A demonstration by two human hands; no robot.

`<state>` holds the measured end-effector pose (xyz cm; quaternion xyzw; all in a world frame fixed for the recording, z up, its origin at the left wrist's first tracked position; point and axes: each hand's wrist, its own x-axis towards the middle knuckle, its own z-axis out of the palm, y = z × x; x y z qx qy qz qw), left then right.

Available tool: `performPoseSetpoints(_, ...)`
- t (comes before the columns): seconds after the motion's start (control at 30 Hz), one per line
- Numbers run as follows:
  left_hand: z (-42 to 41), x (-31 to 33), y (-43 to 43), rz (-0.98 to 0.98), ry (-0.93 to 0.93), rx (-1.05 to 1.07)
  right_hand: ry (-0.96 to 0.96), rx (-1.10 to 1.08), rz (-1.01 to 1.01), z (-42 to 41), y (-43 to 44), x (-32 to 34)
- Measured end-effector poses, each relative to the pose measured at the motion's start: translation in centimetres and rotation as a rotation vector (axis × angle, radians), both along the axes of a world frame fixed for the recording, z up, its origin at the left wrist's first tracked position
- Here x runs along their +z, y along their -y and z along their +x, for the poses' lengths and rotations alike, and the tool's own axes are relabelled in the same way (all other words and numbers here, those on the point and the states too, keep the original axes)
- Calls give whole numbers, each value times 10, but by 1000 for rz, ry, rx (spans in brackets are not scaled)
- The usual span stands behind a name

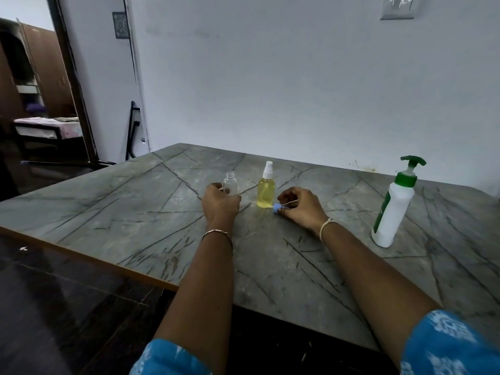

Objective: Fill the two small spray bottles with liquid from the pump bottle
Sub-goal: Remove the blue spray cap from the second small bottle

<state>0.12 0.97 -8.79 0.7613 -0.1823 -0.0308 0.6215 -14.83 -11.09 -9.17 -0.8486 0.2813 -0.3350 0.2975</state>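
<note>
**Q:** How far along are you?

**A:** About halfway, I reckon. Left to right on my feed: my left grip (220, 203) is curled round the empty bottle (230, 184), which stands on the surface (108, 207) with its cap off. Just beside it, the yellow bottle (266, 192) looks full, sprayer on. My right grip (300, 205) pinches the blue spray cap (276, 207). The pump bottle (395, 204) stands well apart, far right.

**Q:** What's left?

**A:** Fill the clear one and cap it.
</note>
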Motion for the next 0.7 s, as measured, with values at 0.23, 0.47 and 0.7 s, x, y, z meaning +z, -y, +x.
performPoseSetpoints(0.23, -2, 1, 1, -19, -3, -4, 1, -7, -9, 0, -2, -1)
performPoseSetpoints(0.47, -5, 3, -2, -69, -4, 6, 18, 1, 17, -2, -2, 0)
performPoseSetpoints(0.7, -9, 3, -4, -139, 43, 24, 35, -8, 44, -10, -1, 3)
